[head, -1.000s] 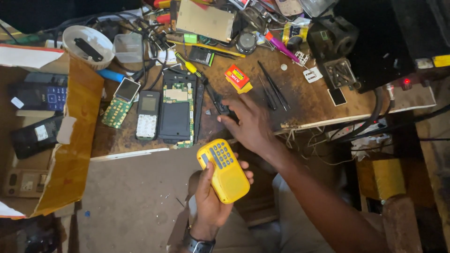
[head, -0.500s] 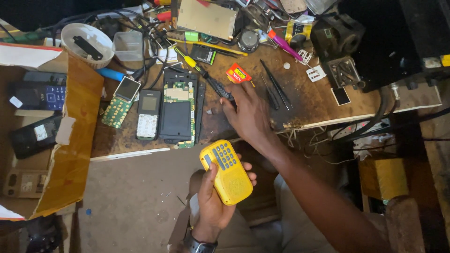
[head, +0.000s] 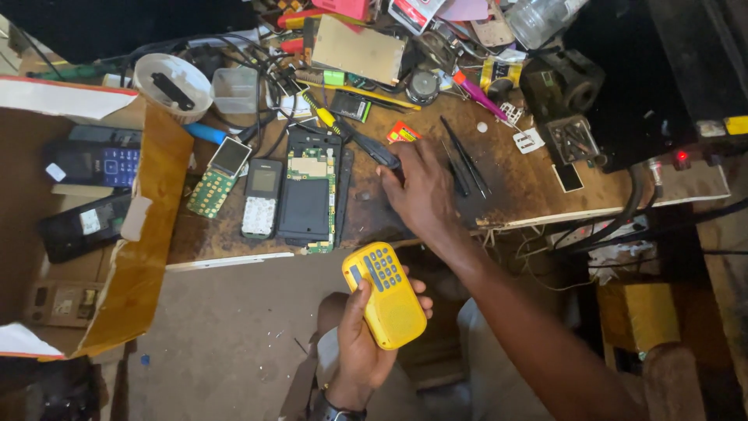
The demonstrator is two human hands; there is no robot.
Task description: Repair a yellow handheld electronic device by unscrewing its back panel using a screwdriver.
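Observation:
My left hand (head: 366,335) holds a yellow keypad device (head: 386,295) upright below the bench edge, thumb on its left side. My right hand (head: 421,191) reaches over the wooden bench (head: 530,191), fingers closing on the black handle of a screwdriver (head: 366,144) with a yellow tip end. Black tweezers (head: 466,164) lie just right of that hand. An opened phone with a bare circuit board (head: 308,191) lies just left of it.
Two small keypad phones (head: 238,187) rest left of the opened one. A cardboard box (head: 117,234) with more phones stands at the left. Cables, a white round lid (head: 173,82), a metal plate (head: 360,51) and black equipment (head: 569,109) crowd the back.
My right hand has moved up and left across the bench onto the screwdriver handle. The yellow device in my left hand stays about where it was.

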